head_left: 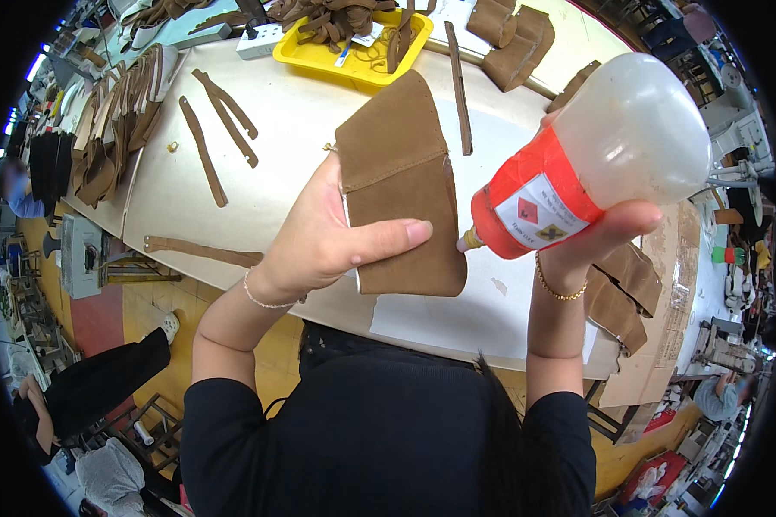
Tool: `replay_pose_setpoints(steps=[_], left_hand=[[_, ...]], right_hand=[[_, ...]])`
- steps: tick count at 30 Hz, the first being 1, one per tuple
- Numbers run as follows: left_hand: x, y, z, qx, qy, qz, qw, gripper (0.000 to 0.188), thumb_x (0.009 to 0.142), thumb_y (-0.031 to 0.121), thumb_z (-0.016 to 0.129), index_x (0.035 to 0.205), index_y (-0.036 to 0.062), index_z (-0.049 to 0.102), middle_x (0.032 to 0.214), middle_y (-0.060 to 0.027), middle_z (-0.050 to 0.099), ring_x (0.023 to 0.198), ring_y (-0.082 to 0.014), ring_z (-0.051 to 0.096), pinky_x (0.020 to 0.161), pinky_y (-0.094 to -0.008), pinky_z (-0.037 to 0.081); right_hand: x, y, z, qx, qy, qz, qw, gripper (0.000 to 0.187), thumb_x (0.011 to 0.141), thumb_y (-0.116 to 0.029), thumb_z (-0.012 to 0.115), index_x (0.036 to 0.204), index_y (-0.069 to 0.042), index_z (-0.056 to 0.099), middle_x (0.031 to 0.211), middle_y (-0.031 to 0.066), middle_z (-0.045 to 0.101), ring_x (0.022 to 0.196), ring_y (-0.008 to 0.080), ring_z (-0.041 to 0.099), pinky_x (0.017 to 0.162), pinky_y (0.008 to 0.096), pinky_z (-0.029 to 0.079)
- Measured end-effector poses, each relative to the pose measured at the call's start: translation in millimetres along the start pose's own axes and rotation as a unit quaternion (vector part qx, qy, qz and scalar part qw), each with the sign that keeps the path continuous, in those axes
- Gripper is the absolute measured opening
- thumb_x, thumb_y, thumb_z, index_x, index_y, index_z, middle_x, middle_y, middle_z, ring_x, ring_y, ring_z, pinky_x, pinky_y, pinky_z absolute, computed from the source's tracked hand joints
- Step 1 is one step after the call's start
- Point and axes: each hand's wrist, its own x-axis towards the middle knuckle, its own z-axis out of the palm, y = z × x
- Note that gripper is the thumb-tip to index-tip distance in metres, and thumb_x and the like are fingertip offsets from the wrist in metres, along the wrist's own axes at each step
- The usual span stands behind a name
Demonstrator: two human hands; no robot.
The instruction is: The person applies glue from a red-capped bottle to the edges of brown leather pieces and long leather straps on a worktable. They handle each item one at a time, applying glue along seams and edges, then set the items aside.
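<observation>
My left hand (336, 233) grips a brown suede-like piece (397, 189) by its left edge, the thumb lying across its face. A stitched seam crosses the piece, which is held up above the table. In my right hand (595, 241) is a translucent squeeze bottle (638, 129) with a red band and a hazard label. The bottle is tilted, its narrow nozzle (467, 241) pointing down and left at the right edge of the brown piece. Whether the tip touches that edge, I cannot tell. Most of my right fingers are hidden behind the bottle.
Brown strips (220, 112) lie on the pale table (259, 189). A yellow tray (319, 65) of brown pieces stands at the back. More brown pieces (121, 129) are heaped at left, others (625, 293) lie at right by cardboard (668, 319). A person (103, 379) is at lower left.
</observation>
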Motion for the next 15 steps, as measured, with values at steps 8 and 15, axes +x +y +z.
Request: replay_pose_setpoints(steps=[8,15], left_hand=[[2.7,3.9,-0.7,-0.049,0.044,0.009,0.998,0.051,0.078,0.006,0.072,0.121,-0.0024,0.045,0.110,-0.0096,0.060,0.100,-0.0162,0.060,0.087,-0.0310,0.050],[7.7,6.3,2.6,-0.089,0.035,-0.005,0.995,0.043,0.081,0.006,0.070,0.118,-0.0025,0.051,0.106,-0.0089,0.063,0.094,-0.0150,0.062,0.084,-0.0297,0.051]], right_hand=[[-15.1,9.4,-10.3,0.086,0.016,0.122,0.989,0.105,0.072,-0.086,0.040,0.124,0.006,0.041,0.094,0.0168,0.060,0.084,0.0190,0.064,0.068,0.0307,0.058],[45.0,-1.5,5.2,0.097,0.018,-0.006,0.995,0.091,0.081,-0.077,0.039,0.126,0.003,0.041,0.097,0.0175,0.064,0.081,0.0188,0.068,0.065,0.0290,0.060]])
